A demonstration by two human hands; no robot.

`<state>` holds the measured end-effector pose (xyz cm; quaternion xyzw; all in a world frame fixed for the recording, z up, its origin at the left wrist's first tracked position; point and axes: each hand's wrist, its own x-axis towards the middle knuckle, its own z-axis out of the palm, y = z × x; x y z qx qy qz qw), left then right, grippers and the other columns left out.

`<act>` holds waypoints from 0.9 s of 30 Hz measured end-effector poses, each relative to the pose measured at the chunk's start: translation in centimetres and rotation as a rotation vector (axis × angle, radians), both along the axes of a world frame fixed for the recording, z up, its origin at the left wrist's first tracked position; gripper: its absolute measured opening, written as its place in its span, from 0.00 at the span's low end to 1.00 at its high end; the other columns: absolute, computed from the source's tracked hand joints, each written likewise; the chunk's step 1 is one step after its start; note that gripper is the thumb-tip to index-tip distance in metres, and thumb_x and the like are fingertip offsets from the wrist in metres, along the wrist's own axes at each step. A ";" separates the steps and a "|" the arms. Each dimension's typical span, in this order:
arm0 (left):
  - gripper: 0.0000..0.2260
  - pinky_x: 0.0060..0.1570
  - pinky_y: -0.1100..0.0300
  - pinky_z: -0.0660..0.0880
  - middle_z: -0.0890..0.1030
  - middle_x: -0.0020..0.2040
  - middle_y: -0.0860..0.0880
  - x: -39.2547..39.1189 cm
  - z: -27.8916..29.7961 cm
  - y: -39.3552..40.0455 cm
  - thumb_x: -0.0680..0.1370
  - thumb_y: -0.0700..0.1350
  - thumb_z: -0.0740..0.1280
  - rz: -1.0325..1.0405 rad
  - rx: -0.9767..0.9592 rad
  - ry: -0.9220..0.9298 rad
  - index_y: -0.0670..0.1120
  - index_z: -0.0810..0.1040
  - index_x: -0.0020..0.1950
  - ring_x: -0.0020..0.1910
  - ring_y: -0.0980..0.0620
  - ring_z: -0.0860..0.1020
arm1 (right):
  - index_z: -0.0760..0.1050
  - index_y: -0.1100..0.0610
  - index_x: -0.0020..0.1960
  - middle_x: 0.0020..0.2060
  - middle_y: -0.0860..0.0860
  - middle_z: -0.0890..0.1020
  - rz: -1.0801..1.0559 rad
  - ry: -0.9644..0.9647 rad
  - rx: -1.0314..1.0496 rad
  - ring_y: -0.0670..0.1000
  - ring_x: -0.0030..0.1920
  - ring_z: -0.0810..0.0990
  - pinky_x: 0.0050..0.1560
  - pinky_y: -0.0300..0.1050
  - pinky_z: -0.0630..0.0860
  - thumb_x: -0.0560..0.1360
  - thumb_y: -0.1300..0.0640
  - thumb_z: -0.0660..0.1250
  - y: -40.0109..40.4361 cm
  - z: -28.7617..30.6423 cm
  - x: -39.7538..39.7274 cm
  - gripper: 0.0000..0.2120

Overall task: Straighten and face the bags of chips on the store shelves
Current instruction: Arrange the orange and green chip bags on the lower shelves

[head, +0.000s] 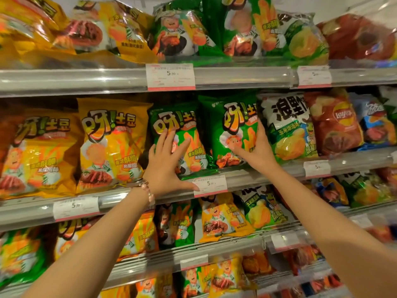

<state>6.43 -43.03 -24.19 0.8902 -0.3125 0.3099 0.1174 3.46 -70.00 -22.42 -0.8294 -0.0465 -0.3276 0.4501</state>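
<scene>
On the middle shelf [247,176], near its front edge, two green chip bags stand side by side. Best done, I judge, by squaring each bag upright, label outward, flush with the shelf's front lip. The left hand [166,163] lies with fingers spread flat against the left green bag [182,125]. The right hand [256,147] grips the right green bag [227,117], fingers up its right edge, thumb across its front.
</scene>
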 end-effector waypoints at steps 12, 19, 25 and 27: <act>0.42 0.62 0.36 0.66 0.59 0.72 0.41 -5.9 -5.1 0.6 0.65 0.61 0.76 -0.032 -0.097 -0.333 0.46 0.62 0.71 0.70 0.39 0.61 | 0.55 0.58 0.76 0.74 0.55 0.60 -0.159 -0.274 -0.120 0.50 0.74 0.58 0.72 0.35 0.54 0.78 0.50 0.64 2.3 -5.1 -4.6 0.32; 0.32 0.50 0.46 0.73 0.71 0.59 0.40 -7.0 -11.6 2.4 0.66 0.55 0.76 -0.048 0.017 -0.275 0.43 0.68 0.63 0.56 0.40 0.71 | 0.75 0.64 0.57 0.53 0.56 0.76 -0.020 -0.346 -0.203 0.50 0.55 0.73 0.57 0.36 0.69 0.77 0.54 0.59 4.6 -12.1 -7.0 0.15; 0.40 0.67 0.38 0.62 0.64 0.74 0.40 -6.9 -16.7 2.9 0.67 0.62 0.73 0.181 0.351 0.211 0.48 0.63 0.74 0.72 0.37 0.64 | 0.75 0.60 0.57 0.52 0.49 0.73 0.123 0.008 -0.286 0.51 0.48 0.77 0.49 0.49 0.76 0.77 0.58 0.62 4.4 -16.0 -5.8 0.11; 0.41 0.72 0.37 0.48 0.46 0.79 0.43 -6.6 -17.5 2.6 0.74 0.54 0.70 0.322 0.435 0.343 0.53 0.46 0.79 0.77 0.40 0.45 | 0.70 0.59 0.67 0.62 0.54 0.70 0.056 0.139 -0.382 0.56 0.63 0.71 0.63 0.48 0.69 0.76 0.57 0.66 3.9 -16.7 -4.5 0.21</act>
